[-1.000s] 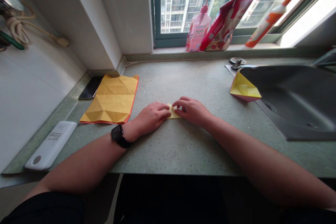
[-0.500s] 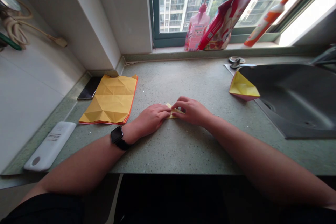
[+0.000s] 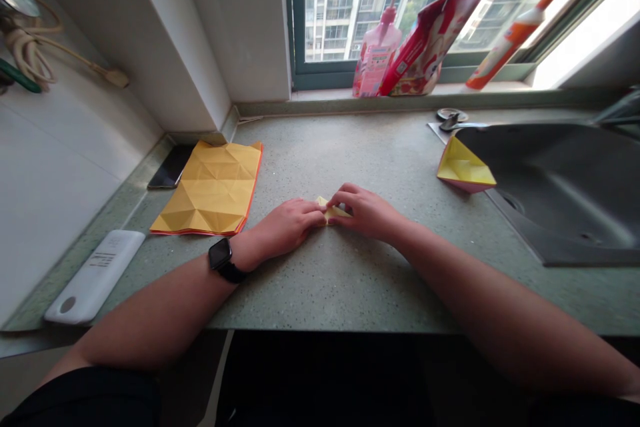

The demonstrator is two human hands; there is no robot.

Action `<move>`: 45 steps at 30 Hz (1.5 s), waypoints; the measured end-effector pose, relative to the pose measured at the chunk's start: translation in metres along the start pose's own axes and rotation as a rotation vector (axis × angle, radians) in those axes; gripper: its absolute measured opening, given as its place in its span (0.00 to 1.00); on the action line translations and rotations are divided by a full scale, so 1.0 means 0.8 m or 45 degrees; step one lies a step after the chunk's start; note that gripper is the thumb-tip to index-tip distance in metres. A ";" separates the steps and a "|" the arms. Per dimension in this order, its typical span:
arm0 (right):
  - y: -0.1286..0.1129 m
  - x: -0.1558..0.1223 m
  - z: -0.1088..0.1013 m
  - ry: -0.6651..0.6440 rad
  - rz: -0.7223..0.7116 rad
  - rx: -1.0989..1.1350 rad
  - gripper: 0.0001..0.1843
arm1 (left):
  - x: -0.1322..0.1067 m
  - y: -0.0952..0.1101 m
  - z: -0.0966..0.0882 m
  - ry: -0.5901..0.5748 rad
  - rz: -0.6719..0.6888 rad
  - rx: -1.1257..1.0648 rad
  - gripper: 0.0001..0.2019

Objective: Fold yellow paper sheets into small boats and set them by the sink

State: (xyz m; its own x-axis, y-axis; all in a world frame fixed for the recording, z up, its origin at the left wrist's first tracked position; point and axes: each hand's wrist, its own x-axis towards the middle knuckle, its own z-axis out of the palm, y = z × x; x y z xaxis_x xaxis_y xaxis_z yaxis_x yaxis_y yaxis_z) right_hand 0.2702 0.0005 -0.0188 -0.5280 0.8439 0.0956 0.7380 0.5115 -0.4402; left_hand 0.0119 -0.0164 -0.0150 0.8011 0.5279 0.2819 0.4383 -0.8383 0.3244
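A small folded yellow paper (image 3: 327, 210) sits on the speckled green countertop (image 3: 320, 280) between both hands; the left hand (image 3: 287, 222) lies flat, fingertips against its left end; the right hand (image 3: 367, 213) curls over it, pinching down — a creased yellow sheet (image 3: 207, 187) lies further left.

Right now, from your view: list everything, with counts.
folded paper: 1, yellow, between the hands
creased paper sheet: 1, yellow and orange, left of the hands
paper boat: 1, yellow and pink, at the sink's edge
smartphone: 1, black, beyond the creased sheet
flat device: 1, white, counter's left edge
pump bottle: 1, pink, windowsill
pouch: 1, red and white, windowsill
squeeze bottle: 1, orange and white, windowsill
sink: 1, dark grey, right
coiled cord: 1, beige, far left
countertop: 1, speckled grey-green
wristwatch: 1, black, left wrist
left hand: 1, on the paper
right hand: 1, on the paper
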 end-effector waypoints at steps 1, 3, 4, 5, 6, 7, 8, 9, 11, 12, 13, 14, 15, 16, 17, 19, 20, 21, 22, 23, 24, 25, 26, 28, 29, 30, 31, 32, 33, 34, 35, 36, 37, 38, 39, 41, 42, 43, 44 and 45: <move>0.001 0.000 -0.001 -0.003 -0.007 0.006 0.12 | 0.000 0.001 -0.001 -0.003 0.000 -0.002 0.13; 0.003 -0.002 -0.004 -0.001 -0.031 0.011 0.12 | 0.001 0.002 -0.002 -0.012 -0.002 -0.008 0.13; 0.005 -0.003 -0.006 0.003 -0.045 0.010 0.12 | 0.002 0.003 -0.003 -0.016 -0.005 -0.010 0.14; 0.006 -0.003 -0.008 0.007 -0.058 0.007 0.13 | 0.002 0.004 -0.003 -0.020 -0.009 -0.010 0.14; 0.008 -0.004 -0.010 0.009 -0.067 0.003 0.14 | 0.002 0.004 -0.004 -0.026 -0.014 -0.009 0.14; 0.010 -0.005 -0.011 0.012 -0.071 -0.003 0.16 | 0.002 0.005 -0.004 -0.031 -0.020 -0.006 0.14; 0.012 -0.005 -0.012 0.016 -0.072 -0.012 0.17 | 0.002 0.005 -0.004 -0.035 -0.026 -0.001 0.14; 0.014 -0.006 -0.013 0.023 -0.070 -0.025 0.19 | 0.002 0.005 -0.003 -0.037 -0.028 0.003 0.14; 0.019 -0.007 -0.013 0.048 -0.068 -0.061 0.23 | 0.002 0.005 -0.002 -0.041 -0.023 0.005 0.15; 0.022 -0.008 -0.013 0.063 -0.064 -0.084 0.24 | 0.001 0.005 -0.002 -0.040 -0.019 0.005 0.16; 0.026 -0.009 -0.013 0.077 -0.057 -0.107 0.26 | 0.001 0.005 -0.001 -0.040 -0.018 0.006 0.17; 0.030 -0.010 -0.013 0.088 -0.045 -0.127 0.28 | 0.001 0.005 0.000 -0.039 -0.020 0.009 0.17; 0.034 -0.011 -0.013 0.095 -0.029 -0.140 0.29 | 0.000 0.004 0.000 -0.038 -0.024 0.013 0.17; 0.039 -0.012 -0.014 0.094 -0.012 -0.144 0.31 | 0.000 0.004 0.001 -0.039 -0.027 0.017 0.17; 0.045 -0.013 -0.015 0.087 0.005 -0.139 0.33 | -0.001 0.003 0.002 -0.039 -0.029 0.020 0.17; 0.056 -0.014 -0.017 0.053 0.032 -0.110 0.37 | -0.001 0.002 0.003 -0.042 -0.025 0.025 0.16; 0.062 -0.014 -0.019 0.033 0.042 -0.093 0.39 | -0.002 0.002 0.004 -0.039 -0.021 0.029 0.16; 0.066 -0.014 -0.020 0.014 0.049 -0.076 0.40 | -0.002 0.001 0.004 -0.036 -0.020 0.034 0.15; 0.070 -0.014 -0.021 -0.001 0.054 -0.061 0.41 | -0.002 0.001 0.005 -0.030 -0.020 0.041 0.15; 0.074 -0.014 -0.023 -0.013 0.058 -0.048 0.42 | -0.002 0.001 0.005 -0.025 -0.020 0.047 0.15; 0.076 -0.014 -0.024 -0.023 0.059 -0.039 0.42 | -0.002 0.001 0.004 -0.023 -0.020 0.049 0.15; 0.078 -0.014 -0.026 -0.032 0.060 -0.031 0.43 | -0.002 0.002 0.004 -0.023 -0.021 0.048 0.15; 0.080 -0.015 -0.028 -0.043 0.059 -0.027 0.43 | -0.002 0.003 0.003 -0.025 -0.022 0.045 0.15; 0.083 -0.016 -0.034 -0.078 0.047 -0.020 0.42 | -0.002 0.006 -0.001 -0.044 -0.027 0.035 0.15; 0.084 -0.016 -0.037 -0.103 0.037 -0.011 0.42 | -0.002 0.008 -0.003 -0.058 -0.030 0.033 0.15; 0.085 -0.016 -0.041 -0.127 0.025 0.008 0.41 | -0.001 0.011 -0.005 -0.074 -0.035 0.034 0.14; 0.085 -0.015 -0.044 -0.142 0.018 0.036 0.40 | -0.001 0.013 -0.006 -0.089 -0.041 0.036 0.14; 0.084 -0.014 -0.047 -0.138 0.020 0.072 0.38 | -0.001 0.015 -0.008 -0.100 -0.045 0.040 0.14; 0.083 -0.013 -0.048 -0.108 0.031 0.109 0.35 | -0.002 0.016 -0.008 -0.105 -0.048 0.044 0.14; 0.080 -0.011 -0.048 -0.058 0.047 0.140 0.31 | -0.002 0.017 -0.008 -0.105 -0.049 0.051 0.15; 0.076 -0.009 -0.047 0.002 0.062 0.160 0.27 | -0.002 0.018 -0.008 -0.106 -0.047 0.062 0.17; 0.071 -0.007 -0.044 0.060 0.069 0.168 0.25 | -0.002 0.019 -0.007 -0.110 -0.041 0.079 0.19; 0.065 -0.005 -0.040 0.100 0.060 0.166 0.24 | -0.003 0.019 -0.006 -0.119 -0.033 0.103 0.21; 0.060 -0.004 -0.034 0.117 0.036 0.165 0.23 | -0.003 0.019 -0.005 -0.133 -0.024 0.133 0.22; 0.055 -0.003 -0.029 0.120 0.007 0.166 0.23 | -0.003 0.020 -0.004 -0.152 -0.018 0.166 0.22; 0.046 -0.003 -0.018 0.102 -0.042 0.165 0.24 | -0.002 0.020 -0.003 -0.183 -0.015 0.221 0.23; 0.043 -0.003 -0.014 0.084 -0.062 0.162 0.24 | -0.002 0.020 -0.002 -0.191 -0.018 0.235 0.24; 0.041 -0.004 -0.010 0.062 -0.078 0.153 0.24 | -0.002 0.020 -0.002 -0.193 -0.022 0.235 0.24; 0.040 -0.004 -0.008 0.038 -0.092 0.140 0.23 | -0.001 0.021 -0.002 -0.192 -0.025 0.224 0.24; 0.040 -0.004 -0.006 0.014 -0.103 0.124 0.22 | -0.001 0.021 -0.002 -0.190 -0.029 0.207 0.24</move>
State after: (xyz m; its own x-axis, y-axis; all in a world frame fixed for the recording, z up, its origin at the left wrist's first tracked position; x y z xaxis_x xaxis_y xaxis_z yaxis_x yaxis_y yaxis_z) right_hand 0.2974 0.0149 -0.0292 -0.5788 0.8027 0.1438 0.6487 0.5601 -0.5153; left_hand 0.0179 -0.0305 -0.0087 0.8363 0.5313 0.1358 0.5074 -0.8436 0.1759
